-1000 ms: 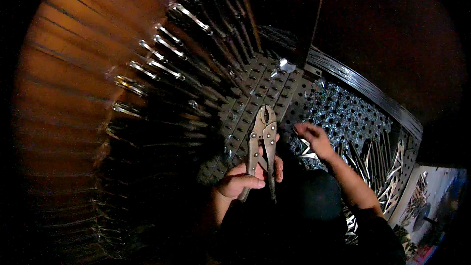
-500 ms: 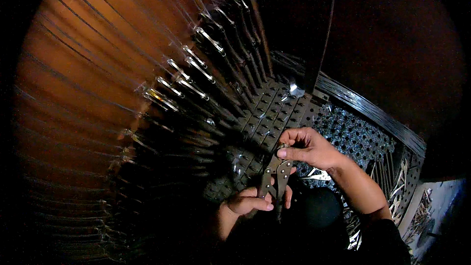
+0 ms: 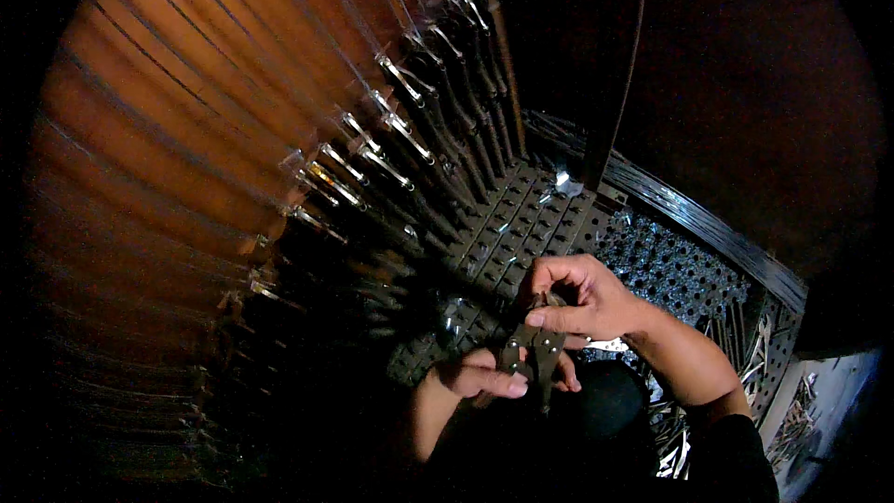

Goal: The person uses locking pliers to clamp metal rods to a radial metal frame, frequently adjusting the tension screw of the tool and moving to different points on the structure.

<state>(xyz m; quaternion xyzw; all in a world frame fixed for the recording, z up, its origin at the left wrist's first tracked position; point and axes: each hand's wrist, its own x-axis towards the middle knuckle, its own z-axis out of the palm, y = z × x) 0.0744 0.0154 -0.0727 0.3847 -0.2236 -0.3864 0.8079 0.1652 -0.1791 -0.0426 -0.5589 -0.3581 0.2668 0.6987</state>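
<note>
The pliers [image 3: 535,346] lie between the two hands, lower end in the left hand [image 3: 486,379], upper end in the right hand [image 3: 594,296]. Beyond both hands lies a studded plate [image 3: 549,214]; ahead and left of the left hand runs a row of clips [image 3: 386,168]. Ahead and right of the right hand lies a perforated plate [image 3: 712,265], a rod bundle [image 3: 694,208] along its far edge.

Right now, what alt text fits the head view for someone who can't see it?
In dim light, a person's left hand grips dull grey metal locking pliers while the right hand closes over their upper end. Beyond lie a dark grey studded metal plate and a perforated metal panel, with slim silvery metal clips to the left.
</note>
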